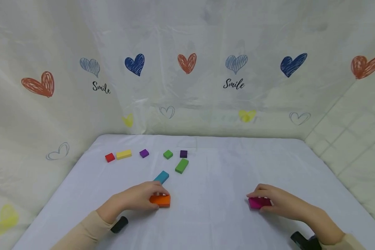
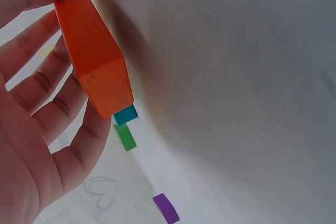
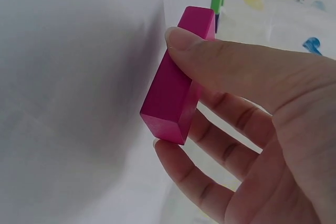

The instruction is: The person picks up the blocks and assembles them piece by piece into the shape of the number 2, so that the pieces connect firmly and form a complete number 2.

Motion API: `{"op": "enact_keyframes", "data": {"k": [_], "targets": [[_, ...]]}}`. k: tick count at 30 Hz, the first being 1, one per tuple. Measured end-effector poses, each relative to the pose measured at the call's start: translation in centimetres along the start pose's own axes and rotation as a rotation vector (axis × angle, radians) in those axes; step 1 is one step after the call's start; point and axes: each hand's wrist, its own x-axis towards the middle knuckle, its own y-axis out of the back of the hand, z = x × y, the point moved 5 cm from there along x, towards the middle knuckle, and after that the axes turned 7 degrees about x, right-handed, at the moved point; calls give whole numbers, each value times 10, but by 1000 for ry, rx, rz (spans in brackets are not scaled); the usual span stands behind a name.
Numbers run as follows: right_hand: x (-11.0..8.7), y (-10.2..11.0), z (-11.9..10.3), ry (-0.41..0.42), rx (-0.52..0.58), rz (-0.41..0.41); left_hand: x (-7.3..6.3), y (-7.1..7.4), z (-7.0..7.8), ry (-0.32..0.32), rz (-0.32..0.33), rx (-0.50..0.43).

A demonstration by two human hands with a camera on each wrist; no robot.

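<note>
Between thumb and fingers, my left hand [image 1: 146, 196] pinches an orange block [image 1: 163, 201], left of the table's middle. The left wrist view shows the same orange block [image 2: 94, 51] with the thumb on its near end and fingers behind it. A magenta block [image 1: 258, 203] is pinched by my right hand [image 1: 276, 200] on the right side. Seen from the right wrist, the thumb presses one long face of the magenta block [image 3: 170, 87], and fingers support it from the other side. Just beyond the left hand lies a blue block [image 1: 162, 176], partly hidden by it.
Farther back lie a red block [image 1: 110, 157], a yellow block [image 1: 124, 154], a purple block [image 1: 144, 153], a small green block [image 1: 168, 154], a dark purple block [image 1: 183, 153] and a longer green block [image 1: 182, 166]. A white cloth covers the table [image 1: 225, 173]; a heart-printed curtain [image 1: 206, 97] hangs behind.
</note>
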Motion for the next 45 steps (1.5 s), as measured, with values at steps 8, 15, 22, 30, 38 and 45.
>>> {"op": "enact_keyframes", "data": {"k": [8, 15, 22, 30, 38, 45], "targets": [[10, -2, -8, -12, -1, -19, 8, -4, 8, -42, -10, 13], [18, -7, -18, 20, 4, -25, 15, -8, 17, -59, -40, 18], [24, -11, -22, -16, 20, -55, 18, -11, 22, -71, -48, 17], [33, -17, -29, 42, 30, -63, 20, -13, 27, -71, -49, 0], [40, -24, -33, 28, 44, -95, 25, -16, 31, -89, -51, 20], [49, -26, -36, -2, 30, -110, 31, -16, 37, -96, -50, 27]]}}
